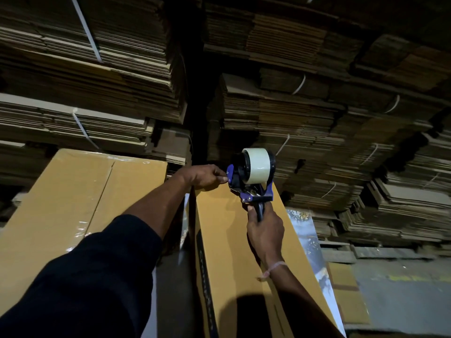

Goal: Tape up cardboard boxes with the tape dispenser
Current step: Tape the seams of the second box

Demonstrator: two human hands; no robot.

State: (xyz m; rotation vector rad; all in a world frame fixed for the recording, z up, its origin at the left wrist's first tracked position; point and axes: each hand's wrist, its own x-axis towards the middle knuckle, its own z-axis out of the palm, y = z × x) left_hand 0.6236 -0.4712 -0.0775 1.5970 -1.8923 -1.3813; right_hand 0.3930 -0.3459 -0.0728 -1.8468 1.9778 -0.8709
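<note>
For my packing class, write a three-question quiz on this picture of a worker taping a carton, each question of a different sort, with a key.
1. True or false: the right hand grips the handle of the tape dispenser.
2. The left hand is at: A) the dispenser's front end, B) the flat cardboard stacks, C) the wide box on the left.
3. Fill in: the dispenser sits at the far end of the narrow ___.

Key: 1 true; 2 A; 3 box.

left hand (206,176): mid-frame, arm stretched forward, dark sleeve pushed up, fingertips pinched together
right hand (264,230): just right of centre, fingers curled round a handle, string at wrist
</note>
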